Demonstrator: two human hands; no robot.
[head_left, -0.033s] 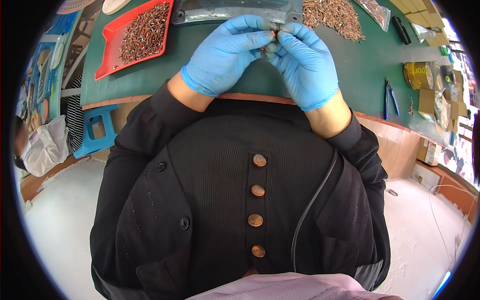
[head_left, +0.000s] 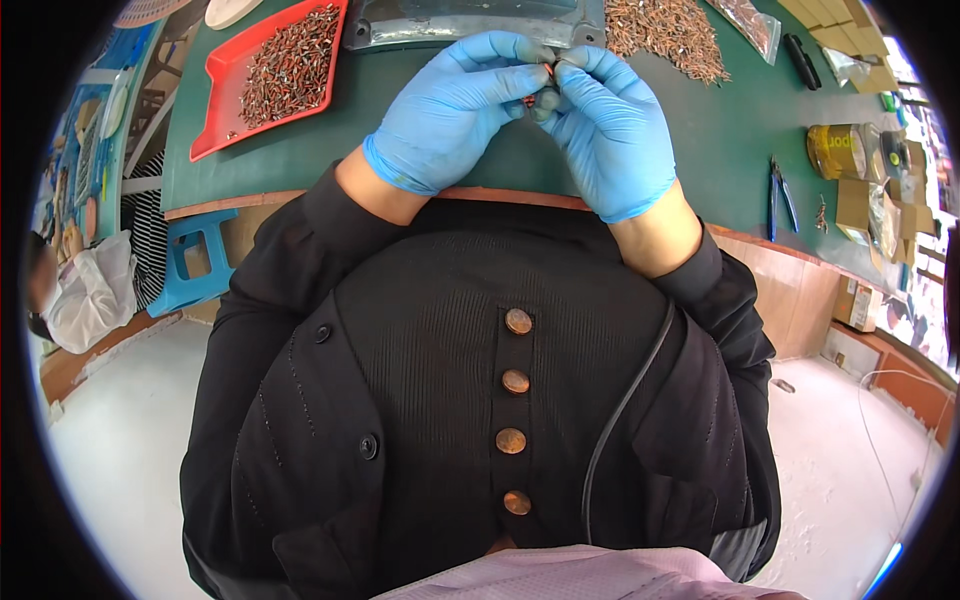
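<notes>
- I see the left hand (head_left: 455, 110) in a blue glove, with its fingers curled and pinching a small copper-coloured part (head_left: 541, 85) at the fingertips.
- The right hand (head_left: 610, 125), also in a blue glove, is closed on the same small part from the other side; both hands touch each other there.
- The part is held above the green table (head_left: 730, 150), just in front of a grey metal plate (head_left: 470, 22); it is mostly hidden by the fingers, so I cannot tell its exact shape.
- On the left of the hands lies a red tray (head_left: 225, 110) filled with small brown metal pieces.
- A loose pile of similar pieces (head_left: 665, 30) lies on the table to the right of the plate.
- Blue-handled pliers (head_left: 780, 195) lie well apart, near the right table edge.
</notes>
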